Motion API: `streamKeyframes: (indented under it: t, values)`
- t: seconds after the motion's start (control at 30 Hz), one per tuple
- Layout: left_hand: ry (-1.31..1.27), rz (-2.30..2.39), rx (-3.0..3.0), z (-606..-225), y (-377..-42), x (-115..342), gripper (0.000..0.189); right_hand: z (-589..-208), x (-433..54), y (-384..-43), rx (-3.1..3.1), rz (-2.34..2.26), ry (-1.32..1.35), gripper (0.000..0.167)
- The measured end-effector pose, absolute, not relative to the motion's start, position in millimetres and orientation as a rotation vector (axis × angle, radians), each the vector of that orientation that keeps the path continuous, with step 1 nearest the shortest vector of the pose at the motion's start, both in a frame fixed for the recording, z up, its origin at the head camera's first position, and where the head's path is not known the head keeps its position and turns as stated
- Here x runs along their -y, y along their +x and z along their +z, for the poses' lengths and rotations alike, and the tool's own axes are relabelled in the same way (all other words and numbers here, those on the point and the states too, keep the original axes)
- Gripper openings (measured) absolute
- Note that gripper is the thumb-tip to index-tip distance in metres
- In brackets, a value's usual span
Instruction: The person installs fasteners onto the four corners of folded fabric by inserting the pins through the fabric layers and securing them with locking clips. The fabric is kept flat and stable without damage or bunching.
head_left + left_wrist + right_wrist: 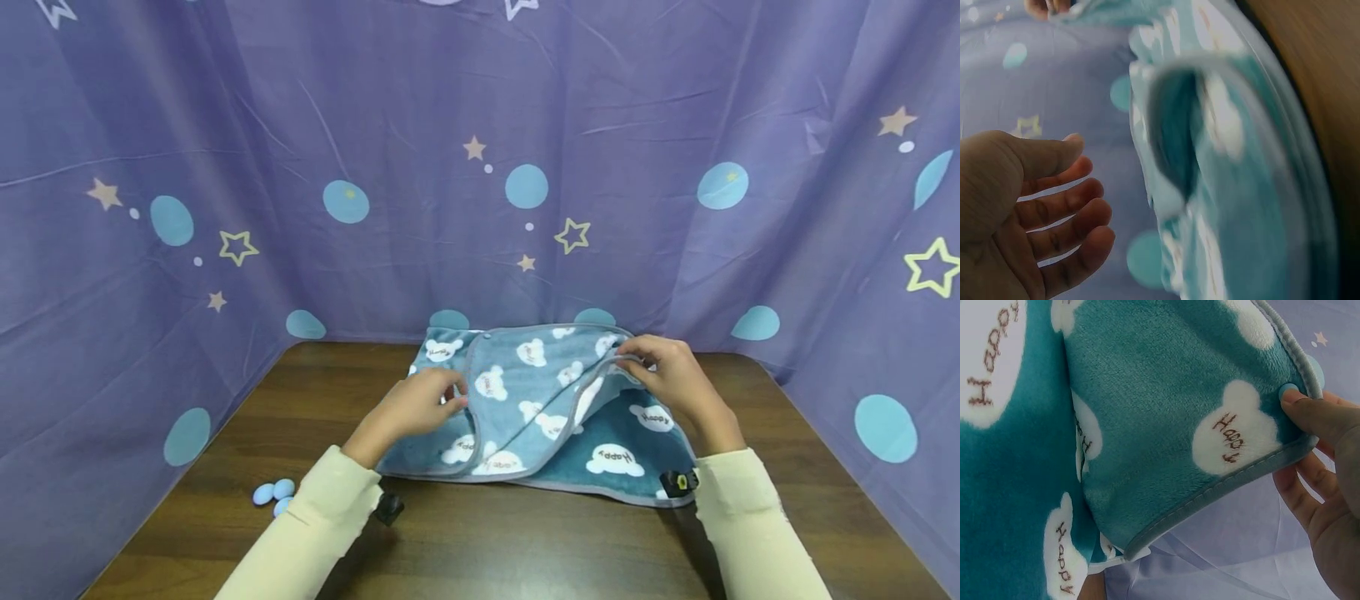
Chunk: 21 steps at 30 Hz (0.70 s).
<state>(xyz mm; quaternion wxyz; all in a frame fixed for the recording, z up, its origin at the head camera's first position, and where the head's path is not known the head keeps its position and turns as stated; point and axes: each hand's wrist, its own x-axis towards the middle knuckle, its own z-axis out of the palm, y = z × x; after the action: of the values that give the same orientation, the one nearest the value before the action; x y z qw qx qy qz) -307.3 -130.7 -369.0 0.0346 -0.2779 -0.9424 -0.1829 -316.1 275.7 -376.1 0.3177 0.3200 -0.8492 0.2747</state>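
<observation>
Teal blkt x1; hands x2, R pinching edge; blue ovals x3

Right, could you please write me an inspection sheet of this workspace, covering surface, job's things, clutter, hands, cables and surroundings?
Surface: brown wood-grain table.
Job's things: teal blanket with grey edging and white "Happy" patches, partly folded over, one corner raised.
Clutter: small light-blue pieces on the table's left side, one partly hidden by the left sleeve.
Hands: left hand holds nothing, fingers spread near the blanket; right hand pinches the blanket's raised corner.
Cables: nothing seen.
Surroundings: purple curtain with stars and blue spots, behind the table and along both sides.
</observation>
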Motion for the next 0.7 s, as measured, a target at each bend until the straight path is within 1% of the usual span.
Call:
streamKeyframes:
  t: [0.17,0.33,0.57,0.7]
  values:
    - [-0.769,-0.512,2.890,-377,-304,180,0.010,-376,-276,-315,2.229,0.714,0.848,0.023]
    - [-0.725,-0.463,2.916,-386,-290,226,0.009,-376,-275,-315,2.230,0.724,0.863,0.023]
    - [-0.644,-0.392,3.011,-392,-269,271,0.018,-375,-275,-315,2.235,0.715,0.865,0.024]
    - [-0.654,-0.394,3.061,-396,-261,294,0.022,-375,-276,-315,2.235,0.712,0.860,0.025]
